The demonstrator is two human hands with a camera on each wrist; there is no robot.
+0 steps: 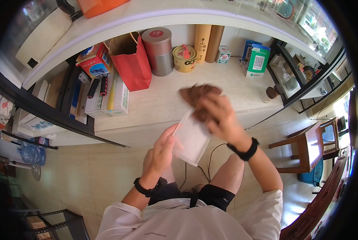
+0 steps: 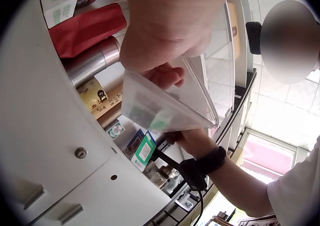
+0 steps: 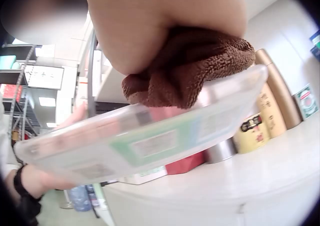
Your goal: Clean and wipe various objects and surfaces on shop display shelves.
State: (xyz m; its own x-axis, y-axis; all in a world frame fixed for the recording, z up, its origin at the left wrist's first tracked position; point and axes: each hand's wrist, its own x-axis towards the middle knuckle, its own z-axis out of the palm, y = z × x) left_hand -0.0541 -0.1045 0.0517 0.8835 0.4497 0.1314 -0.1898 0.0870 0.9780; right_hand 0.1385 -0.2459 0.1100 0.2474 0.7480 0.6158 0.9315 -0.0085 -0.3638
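Observation:
My left hand (image 1: 163, 149) grips the left side of a translucent, shallow plastic container (image 1: 192, 143), held tilted above my lap in front of the shelf edge. In the left wrist view the fingers curl over the rim of the container (image 2: 160, 103). My right hand (image 1: 223, 116) holds a bunched brown cloth (image 1: 193, 95) at the container's far end, blurred in the head view. The right wrist view shows the fluffy cloth (image 3: 200, 73) lying against the container's upper rim, with the right fingers hidden behind it. Green and white patches show through the container wall (image 3: 145, 146).
On the shelf (image 1: 163, 102) stand a red paper bag (image 1: 133, 64), a silver canister (image 1: 158, 52), a yellow tin (image 1: 184, 60), tall tubes (image 1: 203, 44) and a green QR-code sign (image 1: 258, 62). A white carton (image 1: 107, 98) sits at left. A wooden chair (image 1: 303, 146) stands right.

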